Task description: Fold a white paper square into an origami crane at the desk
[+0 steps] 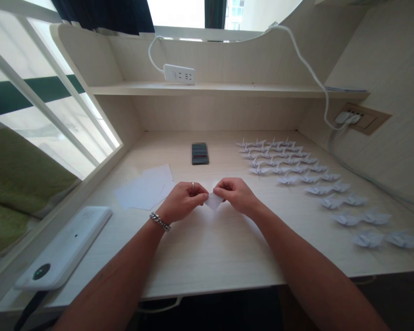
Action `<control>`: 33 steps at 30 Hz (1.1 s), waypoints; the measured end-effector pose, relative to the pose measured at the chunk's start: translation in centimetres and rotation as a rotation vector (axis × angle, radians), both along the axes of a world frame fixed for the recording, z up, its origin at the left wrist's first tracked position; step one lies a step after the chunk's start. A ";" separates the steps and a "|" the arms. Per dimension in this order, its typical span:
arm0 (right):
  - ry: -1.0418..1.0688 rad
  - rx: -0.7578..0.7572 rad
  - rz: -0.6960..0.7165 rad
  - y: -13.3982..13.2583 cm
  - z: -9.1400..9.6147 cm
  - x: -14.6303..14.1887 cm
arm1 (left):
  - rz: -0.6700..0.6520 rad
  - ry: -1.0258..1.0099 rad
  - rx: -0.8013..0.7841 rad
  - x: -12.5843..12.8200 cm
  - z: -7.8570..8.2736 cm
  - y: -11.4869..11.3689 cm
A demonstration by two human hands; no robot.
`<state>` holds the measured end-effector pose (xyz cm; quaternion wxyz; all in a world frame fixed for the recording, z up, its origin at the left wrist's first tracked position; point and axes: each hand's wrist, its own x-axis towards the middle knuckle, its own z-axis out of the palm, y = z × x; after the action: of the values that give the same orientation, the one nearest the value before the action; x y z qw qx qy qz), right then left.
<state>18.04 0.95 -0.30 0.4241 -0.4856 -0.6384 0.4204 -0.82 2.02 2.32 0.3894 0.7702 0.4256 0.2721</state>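
Observation:
A small piece of folded white paper (213,202) is held up between my two hands over the middle of the desk, one point facing down. My left hand (182,198), with a ring and a chain bracelet, pinches its left corner between thumb and fingers. On the other side my right hand (237,194) grips the right corner the same way. Flat sheets of white paper (141,186) lie overlapping to the left of my left hand. Rows of folded white paper cranes (298,169) stand to the right, spreading toward the front right edge.
A dark rectangular object (200,153), blurred out, lies behind my hands. At the left edge sits a long white device (67,248) with a dark cable. A power strip (179,74) rests on the shelf (227,90); a white cord (308,69) runs to the wall socket (364,118).

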 end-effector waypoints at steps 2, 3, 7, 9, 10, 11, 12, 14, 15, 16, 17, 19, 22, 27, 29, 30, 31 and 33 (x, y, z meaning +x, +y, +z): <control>0.066 -0.025 -0.011 0.1 0.2 0.4 | 0.002 -0.011 -0.024 -0.3 0.2 0.1; 0.090 -0.030 -0.019 0.1 0.3 0.6 | 0.004 -0.013 -0.029 -0.4 0.3 0.1; 0.152 -0.025 -0.081 0.3 0.5 1.5 | 0.039 -0.025 -0.048 -1.1 0.3 0.4; 0.168 -0.021 -0.105 0.4 0.3 1.6 | 0.078 -0.062 -0.066 -1.1 0.0 0.6; 0.162 -0.019 -0.101 0.4 0.2 1.5 | 0.095 -0.086 -0.069 -1.0 -0.1 0.6; 0.145 -0.013 -0.091 0.4 0.1 1.4 | 0.106 -0.106 -0.067 -0.9 -0.3 0.6; 0.121 -0.005 -0.075 0.4 0.1 1.2 | 0.107 -0.115 -0.058 -0.7 -0.4 0.6; 0.057 0.016 -0.046 0.2 0.0 0.8 | 0.079 -0.103 -0.031 -0.2 -0.6 0.4; 0.025 0.027 -0.038 0.2 0.0 0.6 | 0.057 -0.084 -0.019 -0.1 -0.6 0.4; 0.000 0.036 -0.035 0.1 0.0 0.5 | 0.036 -0.064 -0.012 0.0 -0.6 0.3; -0.013 0.042 -0.036 0.1 0.0 0.5 | 0.020 -0.053 -0.010 0.0 -0.6 0.3; 0.007 0.045 -0.057 0.3 -0.1 0.6 | 0.015 -0.063 -0.029 -0.3 -0.4 0.4; 0.104 0.041 -0.121 0.5 -0.2 0.9 | 0.076 -0.137 -0.070 -0.6 -0.3 0.6; 0.172 0.069 -0.193 0.5 -0.6 0.3 | 0.127 -0.270 -0.142 0.2 -1.1 0.6; 0.159 0.077 -0.172 0.3 -0.6 -0.1 | 0.146 -0.300 -0.129 0.6 -1.4 0.6; 0.134 0.077 -0.148 0.2 -0.5 -0.3 | 0.165 -0.318 -0.117 0.8 -1.5 0.6; 0.097 0.076 -0.122 0.1 -0.4 -0.4 | 0.186 -0.339 -0.106 0.8 -1.6 0.7; 0.005 0.076 -0.072 -0.2 -0.3 -0.6 | 0.207 -0.357 -0.095 0.8 -1.8 0.7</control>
<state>17.48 0.80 -0.55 0.4588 -0.4905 -0.6351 0.3816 0.01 2.74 0.55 0.4648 0.6425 0.4390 0.4224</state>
